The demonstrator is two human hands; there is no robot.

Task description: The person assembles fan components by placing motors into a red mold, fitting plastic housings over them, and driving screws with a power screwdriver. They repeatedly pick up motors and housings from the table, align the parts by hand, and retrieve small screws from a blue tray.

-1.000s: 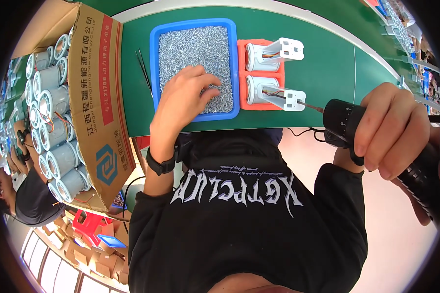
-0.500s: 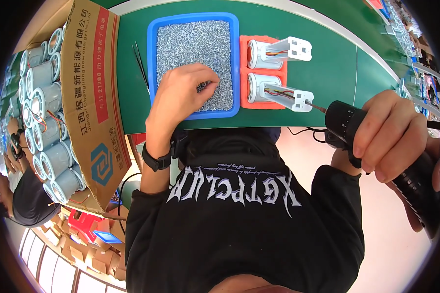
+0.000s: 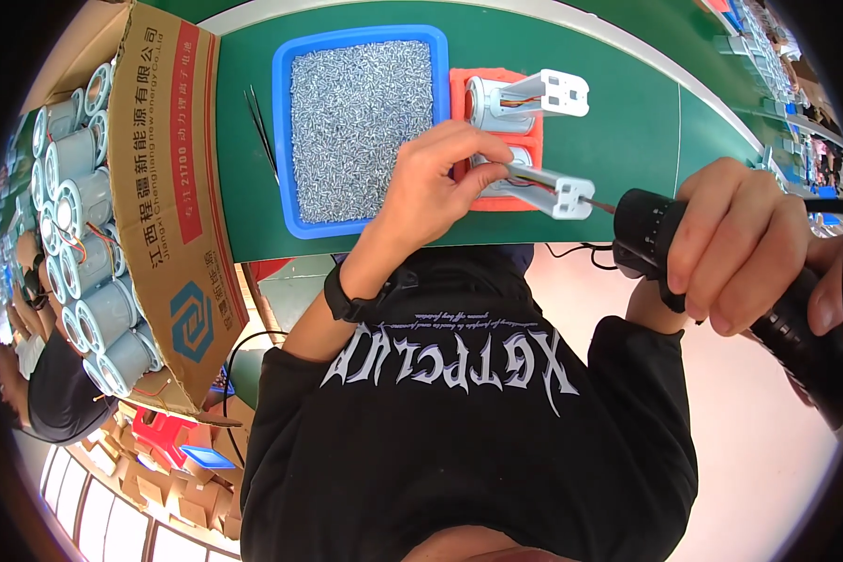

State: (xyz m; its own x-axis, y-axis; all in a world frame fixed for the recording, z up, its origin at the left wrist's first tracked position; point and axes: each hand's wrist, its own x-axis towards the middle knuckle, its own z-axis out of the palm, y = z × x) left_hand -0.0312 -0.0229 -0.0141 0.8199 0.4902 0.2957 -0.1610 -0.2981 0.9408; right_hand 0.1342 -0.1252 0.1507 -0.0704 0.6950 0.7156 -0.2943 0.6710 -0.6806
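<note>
My right hand (image 3: 745,244) is wrapped round a black electric screwdriver (image 3: 648,229). Its thin bit points left, with the tip at the end plate of the nearer white bracket (image 3: 573,199); whether it touches cannot be made out. My left hand (image 3: 445,178) has thumb and forefinger pinched together over the body of that same bracketed part, partly hiding it. Anything between those fingertips is too small to see. A second white part with a bracket (image 3: 564,94) lies just beyond. Both rest in a red-orange holder (image 3: 496,204), and coloured wires run inside their brackets.
Left of the holder stands a blue tray (image 3: 279,140) full of small silver screws (image 3: 361,131). Black tweezers (image 3: 262,136) lie beside the tray. A cardboard box (image 3: 173,187) holds several pale cylindrical parts (image 3: 94,206). Another person's arm (image 3: 30,272) shows at far left.
My left hand has left the screws and moved right to the nearer bracketed part. The screwdriver has shifted slightly left, its bit still at the bracket's end.
</note>
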